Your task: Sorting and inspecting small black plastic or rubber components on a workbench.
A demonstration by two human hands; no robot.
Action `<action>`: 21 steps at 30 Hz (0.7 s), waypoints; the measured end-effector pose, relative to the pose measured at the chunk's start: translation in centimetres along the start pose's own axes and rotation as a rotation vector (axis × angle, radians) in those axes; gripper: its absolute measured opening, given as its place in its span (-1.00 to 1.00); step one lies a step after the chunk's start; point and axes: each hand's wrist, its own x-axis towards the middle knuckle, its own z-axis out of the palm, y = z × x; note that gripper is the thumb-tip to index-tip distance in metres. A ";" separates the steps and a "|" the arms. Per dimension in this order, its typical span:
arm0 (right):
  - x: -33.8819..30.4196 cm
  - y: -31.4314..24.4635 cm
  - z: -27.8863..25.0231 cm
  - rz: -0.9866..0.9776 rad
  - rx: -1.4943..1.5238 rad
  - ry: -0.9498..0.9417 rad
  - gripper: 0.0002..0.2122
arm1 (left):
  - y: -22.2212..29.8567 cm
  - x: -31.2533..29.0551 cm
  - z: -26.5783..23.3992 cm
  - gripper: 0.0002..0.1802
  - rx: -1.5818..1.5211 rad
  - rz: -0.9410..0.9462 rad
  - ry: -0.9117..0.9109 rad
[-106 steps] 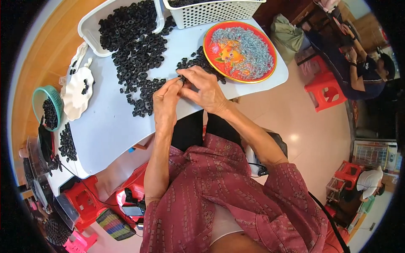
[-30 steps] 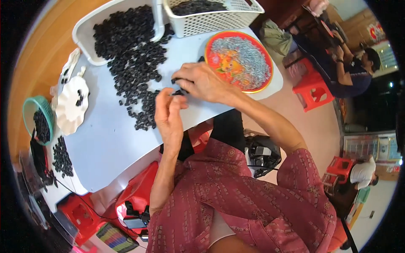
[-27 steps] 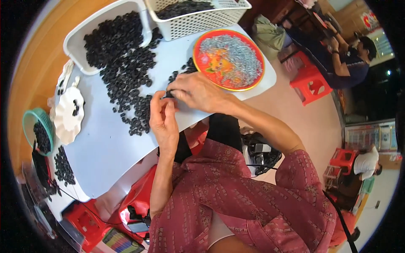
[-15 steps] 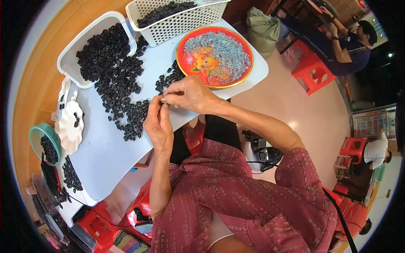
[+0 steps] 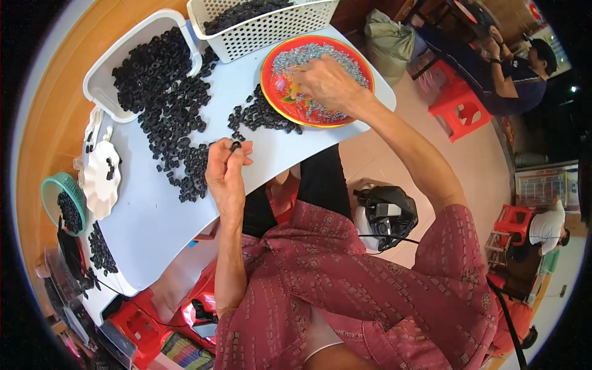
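Note:
My left hand [image 5: 226, 176] is raised at the table's near edge, thumb and forefinger pinched on a small black ring-shaped part [image 5: 235, 146]. My right hand [image 5: 330, 83] reaches over a round red tray [image 5: 267, 92] with a gold rim and painted flowers. Its fingers are bent down among many small shiny, silvery pieces [image 5: 346, 71]; what they grip, if anything, is hidden. Loose black parts [image 5: 262, 116] lie beside the tray. A bigger heap of black parts [image 5: 176, 117] spills onto the table from a tipped white-grey basin [image 5: 102, 92].
A perforated white basket [image 5: 271, 38] of black parts stands at the back. On the left are a scalloped white dish [image 5: 102, 191] and a green basket [image 5: 77, 191]. Right of the table are a sack [image 5: 390, 46], a red stool [image 5: 456, 114] and a seated person [image 5: 515, 86].
My right hand has left my left hand and moved up and right into the red tray. My left hand has stayed nearly in place, still pinching the black part.

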 end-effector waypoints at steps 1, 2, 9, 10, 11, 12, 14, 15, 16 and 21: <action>0.1 0.1 0.3 0.024 -0.010 0.025 -0.95 | 0.1 0.0 0.2 -0.80 -0.006 0.010 -0.001; 0.2 0.1 0.5 0.048 -0.020 0.050 -0.96 | 0.2 0.0 0.1 -0.81 0.010 0.007 -0.015; 1.2 -5.3 -1.5 0.305 0.962 0.039 -0.87 | 0.3 0.0 0.2 -0.80 -0.005 0.011 -0.006; 1.4 -6.3 -2.1 0.363 1.058 -0.069 -0.86 | 0.2 0.0 0.2 -0.81 0.009 0.020 -0.011; 1.6 -6.9 -2.0 0.345 1.105 -0.105 -0.85 | 0.2 0.0 0.2 -0.82 0.024 0.029 -0.015; 1.8 -7.5 -2.0 0.326 1.152 -0.141 -0.85 | 0.2 -0.1 0.2 -0.82 0.023 0.028 -0.012; 2.0 -8.1 -1.8 0.334 1.175 -0.155 -0.84 | 0.3 -0.1 0.3 -0.82 0.043 0.046 -0.029; 2.0 -8.2 -1.3 0.339 1.233 -0.163 -0.83 | 0.3 -0.1 0.3 -0.82 0.042 0.046 -0.026; 2.1 -8.3 -0.9 0.344 1.292 -0.172 -0.83 | 0.2 -0.1 0.3 -0.82 0.044 0.054 -0.033; 2.1 -9.0 0.1 0.360 1.408 -0.216 -0.84 | 0.2 -0.2 0.0 -0.79 0.099 0.049 -0.051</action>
